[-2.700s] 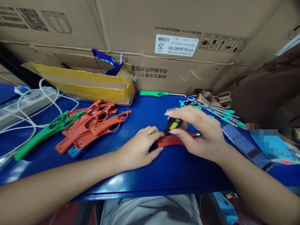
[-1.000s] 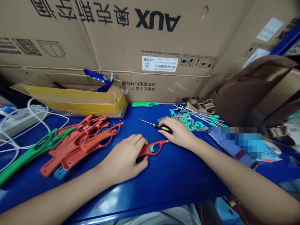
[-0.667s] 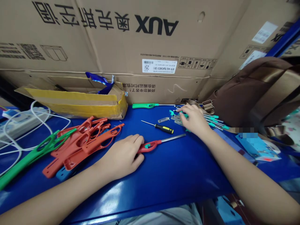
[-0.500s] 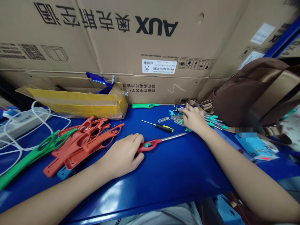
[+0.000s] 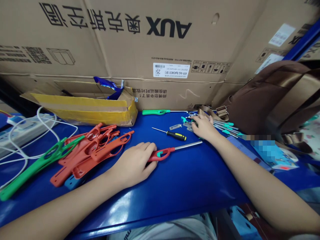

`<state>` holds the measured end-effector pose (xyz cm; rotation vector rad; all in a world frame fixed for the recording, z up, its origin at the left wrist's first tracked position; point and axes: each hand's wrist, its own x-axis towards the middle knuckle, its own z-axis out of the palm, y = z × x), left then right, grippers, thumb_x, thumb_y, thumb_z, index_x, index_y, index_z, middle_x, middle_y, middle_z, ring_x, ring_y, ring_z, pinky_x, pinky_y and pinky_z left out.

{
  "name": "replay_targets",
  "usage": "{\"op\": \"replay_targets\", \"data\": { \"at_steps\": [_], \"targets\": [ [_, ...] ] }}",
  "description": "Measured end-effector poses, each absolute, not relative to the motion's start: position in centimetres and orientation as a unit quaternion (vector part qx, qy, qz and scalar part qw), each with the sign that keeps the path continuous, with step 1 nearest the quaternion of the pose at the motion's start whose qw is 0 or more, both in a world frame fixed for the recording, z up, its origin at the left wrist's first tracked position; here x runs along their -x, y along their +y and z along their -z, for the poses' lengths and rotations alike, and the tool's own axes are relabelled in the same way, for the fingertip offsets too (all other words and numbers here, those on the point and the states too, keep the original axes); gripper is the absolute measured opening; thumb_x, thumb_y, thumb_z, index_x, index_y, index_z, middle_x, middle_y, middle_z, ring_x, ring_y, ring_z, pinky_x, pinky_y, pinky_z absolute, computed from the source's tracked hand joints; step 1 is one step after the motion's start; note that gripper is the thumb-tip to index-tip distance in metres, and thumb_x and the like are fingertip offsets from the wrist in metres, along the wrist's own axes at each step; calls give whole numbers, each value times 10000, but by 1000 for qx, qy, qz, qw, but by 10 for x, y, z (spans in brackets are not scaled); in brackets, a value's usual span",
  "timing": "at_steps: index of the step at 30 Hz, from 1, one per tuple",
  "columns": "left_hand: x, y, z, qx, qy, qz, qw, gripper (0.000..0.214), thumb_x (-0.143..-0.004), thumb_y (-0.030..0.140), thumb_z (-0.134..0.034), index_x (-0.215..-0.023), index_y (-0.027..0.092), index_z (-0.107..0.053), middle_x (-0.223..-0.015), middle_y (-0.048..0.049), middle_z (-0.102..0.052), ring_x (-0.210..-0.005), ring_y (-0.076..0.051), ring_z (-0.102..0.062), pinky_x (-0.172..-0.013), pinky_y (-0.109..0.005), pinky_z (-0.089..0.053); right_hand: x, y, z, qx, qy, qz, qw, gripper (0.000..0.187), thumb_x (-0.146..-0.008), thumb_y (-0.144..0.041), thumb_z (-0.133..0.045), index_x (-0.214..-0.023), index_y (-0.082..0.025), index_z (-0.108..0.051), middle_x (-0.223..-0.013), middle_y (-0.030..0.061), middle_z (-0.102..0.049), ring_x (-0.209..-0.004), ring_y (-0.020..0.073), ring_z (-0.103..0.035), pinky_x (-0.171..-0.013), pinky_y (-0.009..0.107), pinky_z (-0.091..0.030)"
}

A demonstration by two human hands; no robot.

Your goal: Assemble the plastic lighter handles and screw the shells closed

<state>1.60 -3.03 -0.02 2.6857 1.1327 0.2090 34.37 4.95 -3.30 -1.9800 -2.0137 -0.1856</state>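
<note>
My left hand [image 5: 135, 163] is closed round the red handle of a long-nosed lighter [image 5: 162, 154]. Its metal tube points right, and a teal trigger shows in the handle opening. My right hand [image 5: 203, 127] rests over a pile of metal lighter tubes with teal parts [image 5: 226, 126]; its fingers look spread, with some tips hidden in the pile. Between the hands lie a black-and-yellow screwdriver [image 5: 176, 135] and a small clear plastic piece [image 5: 175, 127]. Farther back is a green long-nosed lighter [image 5: 153, 112].
Red handle shells [image 5: 82, 156] and a green shell [image 5: 37, 170] lie at left beside a white power strip [image 5: 32, 131] with cables. A yellow-taped carton [image 5: 82, 105] stands behind them. A brown bag [image 5: 265, 96] and a blue packet [image 5: 270, 153] are at right.
My right hand has shifted slightly left over the pile, its fingers looking more spread. My left hand keeps its hold on the red lighter. The view has moved a little.
</note>
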Motion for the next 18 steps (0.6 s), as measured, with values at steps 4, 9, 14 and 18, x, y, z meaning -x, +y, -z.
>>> {"op": "replay_targets", "data": {
  "at_steps": [4, 9, 14, 18],
  "targets": [
    [-17, -30, -1, -900, 402, -93, 139, 163, -1000, 351, -448, -943, 210, -507, -977, -61, -627, -856, -248, -617, -722, -359, -442, -344, 51, 33, 695, -696, 49, 172, 342, -988, -346, -424, -1217, -239, -654, -1258, 147, -648, -1243, 370, -543, -1110, 750, -201],
    [-19, -29, -2, -851, 427, -175, 249, 254, -1032, 392, -390, -911, 211, -520, -856, -10, -596, -751, -189, -587, -679, -320, -420, -342, 51, 33, 695, -687, 28, 213, 235, -939, -293, -487, -1084, -218, -656, -1201, 153, -668, -1228, 368, -549, -1109, 757, -170],
    [-20, -27, 0, -787, 397, -231, 412, 200, -970, 331, -447, -966, 184, -583, -777, 8, -575, -680, -148, -569, -642, -283, -475, -342, 49, 31, 677, -670, 1, 305, 127, -844, -240, -556, -944, -219, -631, -1102, 127, -690, -1175, 361, -563, -1118, 729, -138],
    [-23, -30, 2, -676, 399, -225, 577, 238, -874, 324, -518, -1051, 176, -578, -757, 30, -564, -492, -90, -503, -431, -212, -418, -341, 49, 23, 637, -644, -51, 421, 98, -781, -284, -629, -846, -228, -581, -993, 101, -674, -1041, 317, -586, -1080, 597, -320]
  ]
}}
